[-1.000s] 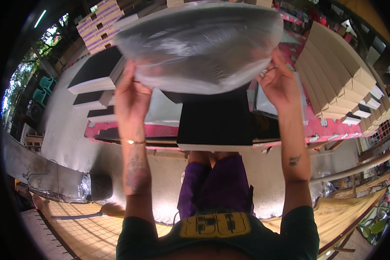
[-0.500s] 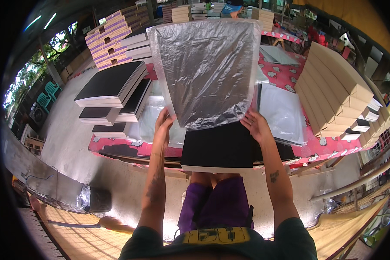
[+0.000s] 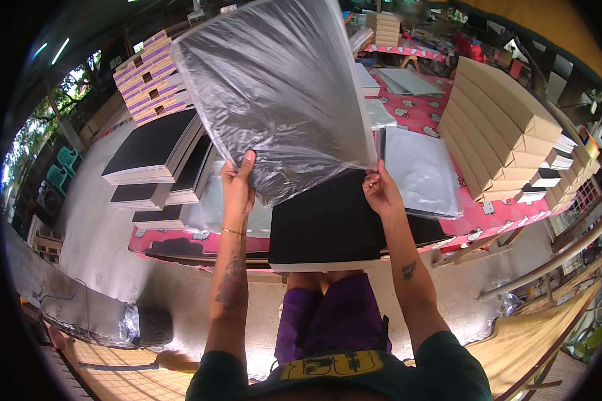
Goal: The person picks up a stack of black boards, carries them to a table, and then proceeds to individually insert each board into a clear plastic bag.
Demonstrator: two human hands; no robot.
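Observation:
A large clear plastic bag (image 3: 281, 93) with a dark, flat, rectangular shape filling it is held up in front of me, tilted with its right side higher. My left hand (image 3: 239, 187) grips its lower left edge, thumb on the front. At the lower right corner, my right hand (image 3: 382, 192) pinches the plastic between thumb and fingers. Below the bag, at the table's near edge, lies a thick black-covered block (image 3: 324, 230) with pale sides. Its far part is hidden by the bag.
Black-topped blocks (image 3: 150, 144) are stacked on the left. Flat clear plastic bags (image 3: 421, 170) lie on the pink patterned tablecloth (image 3: 485, 214) to the right, beside a tall row of brown cardboard boxes (image 3: 495, 134). Purple-striped boxes (image 3: 147, 80) stand at the far left.
The bag has risen and shifted left, tilting from nearly level. My left hand's thumb now presses on its front, and my right hand has closed on the corner.

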